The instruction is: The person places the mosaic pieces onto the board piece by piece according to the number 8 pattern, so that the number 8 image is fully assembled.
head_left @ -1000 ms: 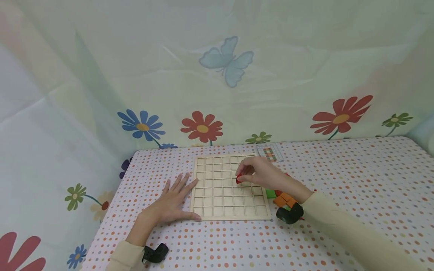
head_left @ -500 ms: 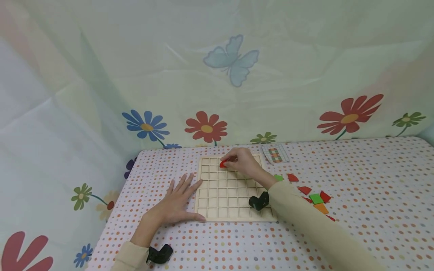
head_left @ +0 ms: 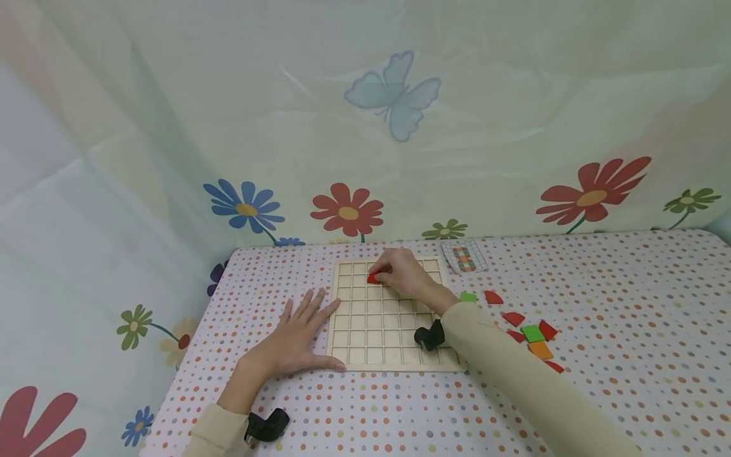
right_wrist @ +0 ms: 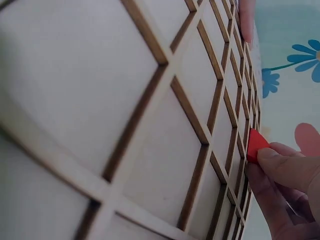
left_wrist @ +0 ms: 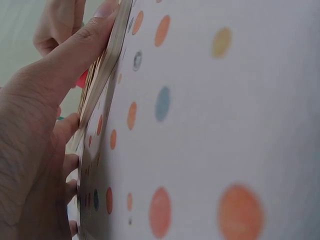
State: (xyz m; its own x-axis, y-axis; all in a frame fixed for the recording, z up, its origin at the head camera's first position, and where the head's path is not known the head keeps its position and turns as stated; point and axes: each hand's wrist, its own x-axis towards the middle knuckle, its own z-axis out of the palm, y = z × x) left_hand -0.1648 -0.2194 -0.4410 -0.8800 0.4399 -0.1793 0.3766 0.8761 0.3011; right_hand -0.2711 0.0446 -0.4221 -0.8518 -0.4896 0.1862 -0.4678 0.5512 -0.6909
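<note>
A light wooden grid board (head_left: 365, 322) with square cells lies on the table. My right hand (head_left: 401, 273) pinches a red quarter-round tile (head_left: 374, 278) between thumb and fingers, right at a cell in the upper left part of the board. In the right wrist view the red tile (right_wrist: 256, 145) stands tilted against the grid ribs, its corner showing past the thumb. My left hand (head_left: 298, 339) lies flat with spread fingers along the board's left edge. The left wrist view shows its thumb (left_wrist: 82, 42) on the board's near edge.
Right of the board, partly behind the right sleeve, lie several red tiles (head_left: 513, 318), green tiles (head_left: 533, 333) and an orange tile (head_left: 539, 350). A pattern card (head_left: 464, 256) lies beyond the board's far right corner. A flowered curtain (head_left: 485, 127) hangs behind the table.
My right hand has carried the red tile from the board's right side to the upper left, uncovering the loose tiles. Over the last half second it barely moves. The left hand stays put.
</note>
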